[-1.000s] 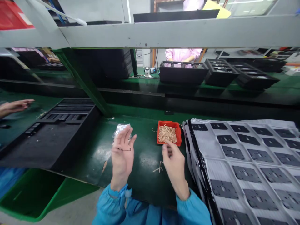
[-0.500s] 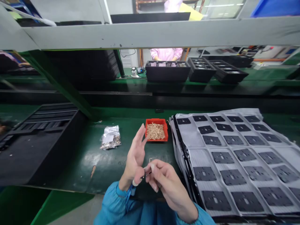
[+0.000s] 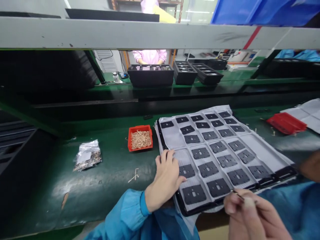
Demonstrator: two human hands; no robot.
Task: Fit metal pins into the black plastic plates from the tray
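My left hand (image 3: 166, 175) lies over the left edge of the tray (image 3: 178, 141), fingers spread close to a dark flat plate (image 3: 187, 171). Nothing shows in its grip. White sheeting lines the tray, and rows of similar dark plates with a small central slot lie in its compartments. Low at the right, in front of the tray's near edge, my right hand (image 3: 250, 213) is closed in a pinch. A small dark tip pokes out between its thumb and finger; its kind is too small to tell. Several thin tan pieces (image 3: 135, 175) lie on the green table left of my left hand.
A red bin (image 3: 151, 143) of tan pieces stands behind, near a clear bag (image 3: 87, 156) of small parts. Another red bin (image 3: 286, 123) is at right, with a blurred blue sleeve (image 3: 292, 206) nearer. Across the bench, a person in pink works behind black boxes (image 3: 151, 76).
The view has swung right. My hands, close together before the red bin, have parted: the left is now over the tray, the right in front of it, still pinching.
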